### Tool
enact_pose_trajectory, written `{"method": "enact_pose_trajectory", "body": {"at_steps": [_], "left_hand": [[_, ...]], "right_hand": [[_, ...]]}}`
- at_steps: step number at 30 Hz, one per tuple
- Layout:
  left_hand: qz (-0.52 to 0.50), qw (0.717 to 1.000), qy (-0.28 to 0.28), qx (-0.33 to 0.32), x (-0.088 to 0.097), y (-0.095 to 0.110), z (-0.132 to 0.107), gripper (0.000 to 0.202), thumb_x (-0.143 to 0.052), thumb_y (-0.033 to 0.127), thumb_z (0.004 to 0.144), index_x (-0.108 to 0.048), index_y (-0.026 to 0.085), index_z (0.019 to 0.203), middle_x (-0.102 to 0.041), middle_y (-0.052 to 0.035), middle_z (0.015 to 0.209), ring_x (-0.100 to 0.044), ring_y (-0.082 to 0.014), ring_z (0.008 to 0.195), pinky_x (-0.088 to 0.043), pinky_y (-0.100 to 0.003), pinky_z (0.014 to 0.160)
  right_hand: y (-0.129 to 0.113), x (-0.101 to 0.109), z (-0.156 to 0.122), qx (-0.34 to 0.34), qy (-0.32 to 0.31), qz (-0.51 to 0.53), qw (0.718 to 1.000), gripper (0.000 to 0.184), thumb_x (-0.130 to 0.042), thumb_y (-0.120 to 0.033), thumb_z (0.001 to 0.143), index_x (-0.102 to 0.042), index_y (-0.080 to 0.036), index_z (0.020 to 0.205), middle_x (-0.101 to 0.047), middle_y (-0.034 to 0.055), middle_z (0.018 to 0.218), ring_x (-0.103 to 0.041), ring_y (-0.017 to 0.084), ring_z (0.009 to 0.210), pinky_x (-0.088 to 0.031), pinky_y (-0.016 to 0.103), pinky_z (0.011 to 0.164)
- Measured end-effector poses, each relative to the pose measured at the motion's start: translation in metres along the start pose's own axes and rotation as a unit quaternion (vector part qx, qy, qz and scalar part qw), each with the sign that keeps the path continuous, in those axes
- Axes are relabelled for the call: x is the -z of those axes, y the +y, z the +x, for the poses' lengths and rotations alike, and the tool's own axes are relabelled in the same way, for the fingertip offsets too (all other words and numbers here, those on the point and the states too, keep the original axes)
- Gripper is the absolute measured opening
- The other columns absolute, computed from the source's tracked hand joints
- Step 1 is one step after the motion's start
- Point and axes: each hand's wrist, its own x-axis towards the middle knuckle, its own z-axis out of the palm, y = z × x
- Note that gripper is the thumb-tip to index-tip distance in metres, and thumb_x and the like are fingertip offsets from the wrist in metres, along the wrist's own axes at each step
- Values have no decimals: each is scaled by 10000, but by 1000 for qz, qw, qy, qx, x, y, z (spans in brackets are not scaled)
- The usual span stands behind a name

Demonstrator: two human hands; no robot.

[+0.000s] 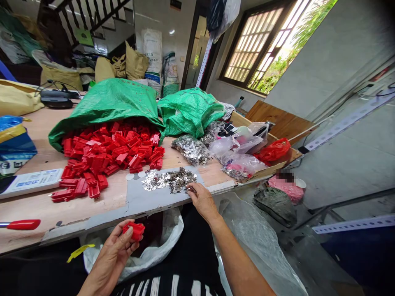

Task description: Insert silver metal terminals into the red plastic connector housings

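Over the open white bag (178,228), holding a red plastic part (135,232) in the left hand (115,249), pinched between thumb and fingers. Up at the grey mat (134,197), dipping with the right hand (203,202) to the right edge of the small metal pieces (179,179), thumb and fingers close together; can't tell whether gripping one. Beyond, spilling out from a green sack (111,98), plenty of loose red parts (114,148).

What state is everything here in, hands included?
Left hand: closed around a red part
Right hand: at the metal pieces' edge, grip unclear
Metal pieces: loose, heaped
Larger green bag: mouth open
Red parts: loose, spilling from it
White sack: mouth open
Red-handled tool: lying down, unheld
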Motion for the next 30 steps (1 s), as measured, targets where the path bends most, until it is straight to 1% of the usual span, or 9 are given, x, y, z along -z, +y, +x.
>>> {"method": "enact_pose_trajectory", "body": {"at_steps": [4,9,14,19,25,30], "left_hand": [[-4,1000,5,3,1,1,0,514,-848,282,585,-615,211,1038,-743,-45,845,-688,-184,695,-537,-264,624],[-3,1000,9,5,0,1,-1,521,-856,287,573,-610,202,1025,-749,-59,877,-689,-179,692,-536,-258,625],[-3,1000,1,8,-1,1,-1,511,-853,280,583,-600,204,1021,-752,-63,893,-686,-171,689,-539,-263,638],[-9,1000,11,3,-1,2,-2,508,-854,268,567,-620,201,1013,-748,-58,873,-690,-183,683,-536,-264,615],[-6,1000,13,2,-3,2,-3,503,-848,285,574,-620,206,1015,-752,-60,883,-691,-178,688,-533,-263,628],[-2,1000,7,1,-1,1,-2,513,-847,295,582,-615,200,1029,-752,-63,895,-692,-179,703,-533,-264,633]], "right_hand": [[1,0,1,-5,11,-1,1000,233,-483,-124,837,-614,-224,1003,-656,38,1001,-606,186,930,-461,316,846],[2,1,0,-10,24,-7,1000,199,-472,-156,863,-614,-205,993,-659,54,995,-605,185,939,-459,318,859],[-3,2,5,-8,6,-31,999,188,-509,-152,863,-635,-226,982,-654,36,1010,-608,174,922,-452,287,826],[-8,2,14,-11,-23,-66,997,140,-549,-159,858,-653,-230,920,-653,30,966,-613,169,893,-443,259,785],[-7,1,17,-5,-15,-92,996,132,-520,-183,891,-646,-216,914,-660,47,963,-611,173,892,-437,258,789],[-5,1,17,-6,-22,-99,995,134,-527,-161,884,-646,-214,911,-657,45,960,-611,177,896,-433,258,787]]}}
